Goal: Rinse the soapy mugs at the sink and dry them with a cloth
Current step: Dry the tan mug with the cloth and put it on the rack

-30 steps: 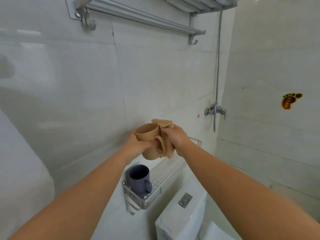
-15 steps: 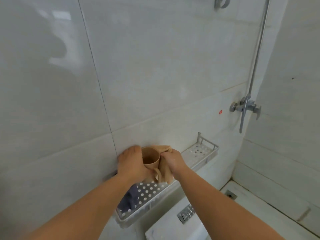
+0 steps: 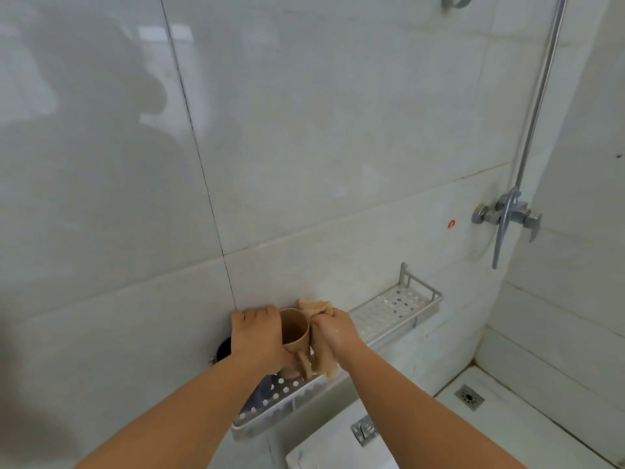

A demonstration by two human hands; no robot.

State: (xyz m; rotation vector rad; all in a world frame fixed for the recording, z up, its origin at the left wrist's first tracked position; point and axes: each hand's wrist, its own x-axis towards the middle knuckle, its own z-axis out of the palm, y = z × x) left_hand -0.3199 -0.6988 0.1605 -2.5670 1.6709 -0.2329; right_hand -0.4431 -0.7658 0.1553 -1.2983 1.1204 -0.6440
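**Tan mug held over a wall shelf in a tiled bathroom**

Here a tan mug (image 3: 295,336) is gripped by the left hand (image 3: 260,336), whose fingers are curled round its far side, and it is held upright just above the left part of a perforated metal shelf (image 3: 395,311); whether its base touches the shelf cannot be told. A tan cloth (image 3: 319,333) is clutched in the right hand (image 3: 338,333) and is pressed against the right side of the mug, beside the handle. A dark mug (image 3: 225,348) is partly hidden behind the left wrist, at the left end of the shelf.

The shelf is fixed to a wall of large glossy white tiles (image 3: 338,130), in which dim reflections are seen. A shower tap (image 3: 507,214) with a long lever is mounted in the corner to the right, and a metal pipe (image 3: 541,89) runs up from it. A toilet tank (image 3: 331,445) with a flush button is seen below the shelf, and a floor drain (image 3: 469,397) is set in the pale floor at the lower right.
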